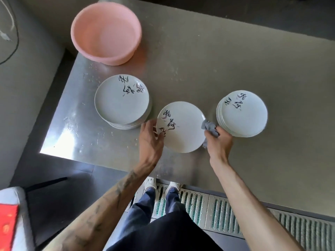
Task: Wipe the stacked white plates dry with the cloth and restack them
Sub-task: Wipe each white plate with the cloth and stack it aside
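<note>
Left stack (121,102), right stack (242,113) flank held plate (181,126); basin (106,32) behind.

Black brush-written characters stand in a column of three on the face of the middle plate (183,129); the strokes are too loose to read with certainty. Like lettering marks the top plate of the left stack (119,104) and of the right stack (244,115). Faint marks on the red item (7,225), lower left, are blurred and unreadable.
</note>
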